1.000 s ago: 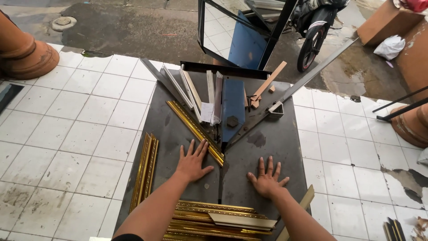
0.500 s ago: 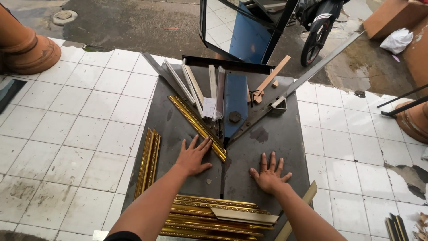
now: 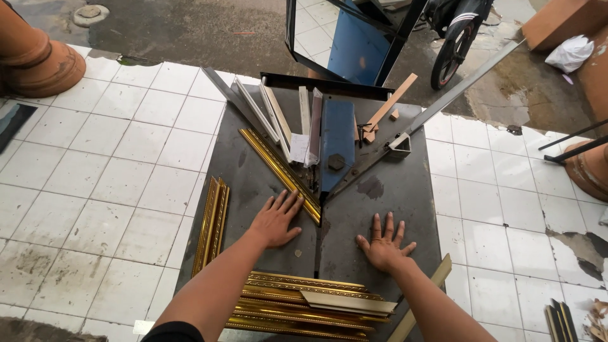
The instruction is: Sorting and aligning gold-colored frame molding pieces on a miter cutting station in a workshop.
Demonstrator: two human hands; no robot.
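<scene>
Gold moulding strip point(image 3: 278, 166) touching left hand point(image 3: 276, 220) fingertips, right hand point(image 3: 384, 244) apart.

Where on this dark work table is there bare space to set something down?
Bare patches on the dark table: between the left hand and right hand, and right of the right hand, below the long metal bar. Crowded: the far end with moulding strips and the near-edge gold stack.
</scene>
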